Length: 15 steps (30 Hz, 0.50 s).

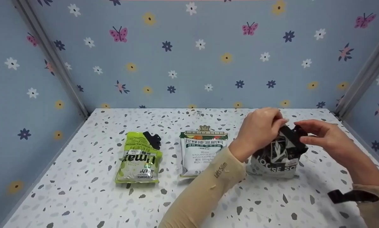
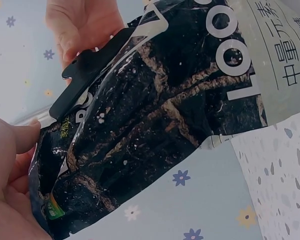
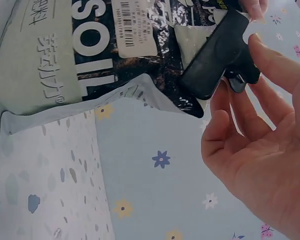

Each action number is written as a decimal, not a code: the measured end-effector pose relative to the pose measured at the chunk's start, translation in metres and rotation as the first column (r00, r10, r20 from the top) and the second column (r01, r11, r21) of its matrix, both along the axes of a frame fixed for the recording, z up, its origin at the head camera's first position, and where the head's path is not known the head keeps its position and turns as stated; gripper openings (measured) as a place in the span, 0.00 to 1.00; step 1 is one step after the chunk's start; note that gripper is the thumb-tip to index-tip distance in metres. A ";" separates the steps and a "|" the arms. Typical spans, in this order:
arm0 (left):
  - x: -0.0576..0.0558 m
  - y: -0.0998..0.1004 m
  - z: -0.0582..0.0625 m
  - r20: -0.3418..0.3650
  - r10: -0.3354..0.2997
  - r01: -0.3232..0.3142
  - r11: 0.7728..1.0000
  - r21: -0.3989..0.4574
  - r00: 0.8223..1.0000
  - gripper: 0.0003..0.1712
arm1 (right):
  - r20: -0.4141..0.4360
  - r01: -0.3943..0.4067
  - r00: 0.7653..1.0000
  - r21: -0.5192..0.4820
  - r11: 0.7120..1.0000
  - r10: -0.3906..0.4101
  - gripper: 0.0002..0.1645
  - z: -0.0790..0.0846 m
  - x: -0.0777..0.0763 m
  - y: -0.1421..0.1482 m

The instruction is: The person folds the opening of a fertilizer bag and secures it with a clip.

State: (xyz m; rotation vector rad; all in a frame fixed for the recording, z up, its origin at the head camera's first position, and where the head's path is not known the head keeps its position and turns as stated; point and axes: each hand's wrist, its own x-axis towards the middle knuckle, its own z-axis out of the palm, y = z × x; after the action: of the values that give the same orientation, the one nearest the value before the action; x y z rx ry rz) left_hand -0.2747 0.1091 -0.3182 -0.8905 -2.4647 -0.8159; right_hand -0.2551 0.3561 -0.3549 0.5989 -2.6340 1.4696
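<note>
A black-and-white bag of soil (image 1: 273, 156) stands at the right of the table, its top edge raised between the hands. My left hand (image 1: 259, 128) grips the upper left corner of the bag, thumb on one face in the left wrist view. A black bag clip (image 3: 215, 60) lies across the folded top. My right hand (image 3: 265, 145) pinches the clip's handle between thumb and fingers. Part of the bag's top is hidden behind the left hand in the head view.
A green bag (image 1: 140, 158) with a black clip (image 1: 153, 140) at its top corner lies at the left. A white fertilizer bag (image 1: 202, 155) lies mid-table with a gold clip (image 1: 205, 130) along its top. Flower-patterned panels (image 1: 189, 63) enclose the back and sides.
</note>
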 end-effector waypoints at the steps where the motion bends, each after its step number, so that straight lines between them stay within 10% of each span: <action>1: 0.000 0.000 0.001 0.006 0.000 0.000 1.000 -0.003 1.000 0.11 | 0.010 0.000 1.000 0.014 1.000 0.000 0.28 -0.001 0.000 0.000; 15: -0.003 -0.004 -0.001 -0.091 0.032 -0.036 0.998 -0.046 0.995 0.10 | 0.146 -0.029 0.989 0.104 0.994 0.014 0.21 -0.012 -0.001 0.007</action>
State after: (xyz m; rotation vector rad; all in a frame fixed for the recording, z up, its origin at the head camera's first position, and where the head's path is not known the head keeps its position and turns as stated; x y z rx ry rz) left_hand -0.2773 0.1055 -0.3194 -0.8795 -2.4228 -0.6931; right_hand -0.2561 0.3634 -0.3668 0.5506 -2.8403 1.4379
